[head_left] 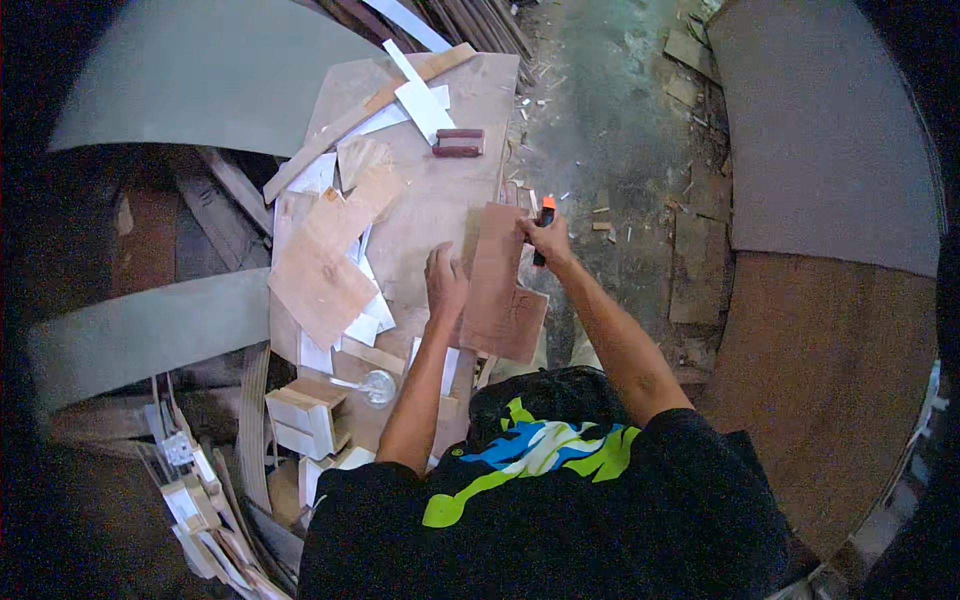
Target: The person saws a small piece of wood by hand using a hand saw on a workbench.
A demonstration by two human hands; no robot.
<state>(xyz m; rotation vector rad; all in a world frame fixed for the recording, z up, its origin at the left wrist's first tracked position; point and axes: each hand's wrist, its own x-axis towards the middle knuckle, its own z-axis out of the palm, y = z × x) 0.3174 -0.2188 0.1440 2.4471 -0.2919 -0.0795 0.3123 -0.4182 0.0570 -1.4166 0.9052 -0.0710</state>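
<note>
A brown L-shaped piece of thin board (494, 290) lies at the right edge of the worktable, its wider end toward me. My right hand (550, 242) is closed around a slim black hand tool with an orange end (548, 205), whose kind I cannot make out. The fingertips of that hand reach the board's upper right edge. On the board's left side is my left hand (447, 283), empty, fingers apart and pointing away from me. Whether it touches the board is unclear.
Offcuts of pale plywood (320, 270) and white strips (425, 110) cover the table's left part. A dark red block-like object (458, 143) lies farther back. Near my left forearm are a clear round object (378, 388) and a small wooden box (305, 415). Scraps litter the floor (600, 150); large sheets (820, 380) stand right.
</note>
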